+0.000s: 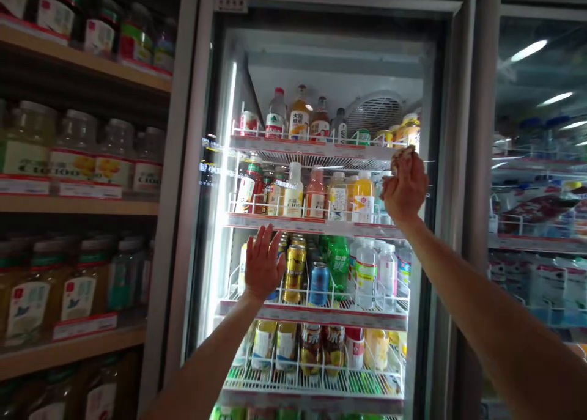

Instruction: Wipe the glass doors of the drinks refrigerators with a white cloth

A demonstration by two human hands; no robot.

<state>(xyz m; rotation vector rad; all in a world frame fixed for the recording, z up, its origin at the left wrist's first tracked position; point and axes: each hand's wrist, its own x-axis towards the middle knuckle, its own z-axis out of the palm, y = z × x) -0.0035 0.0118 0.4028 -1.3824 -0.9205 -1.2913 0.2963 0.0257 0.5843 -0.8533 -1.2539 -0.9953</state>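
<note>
Near the right edge of the door (460,102), the right hand (407,189) grips a cloth (400,155) in curled fingers, likely light, soft and best held bunched, while the left hand (265,266), fingers slightly spread, is nearer the left.

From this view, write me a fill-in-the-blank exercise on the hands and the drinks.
1. The crumpled cloth is in the person's ____ hand.
2. In height, the left hand is ____ than the right hand.
3. Just right of the front gold can stands a can coloured ____.

Missing words: right; lower; blue.
</note>
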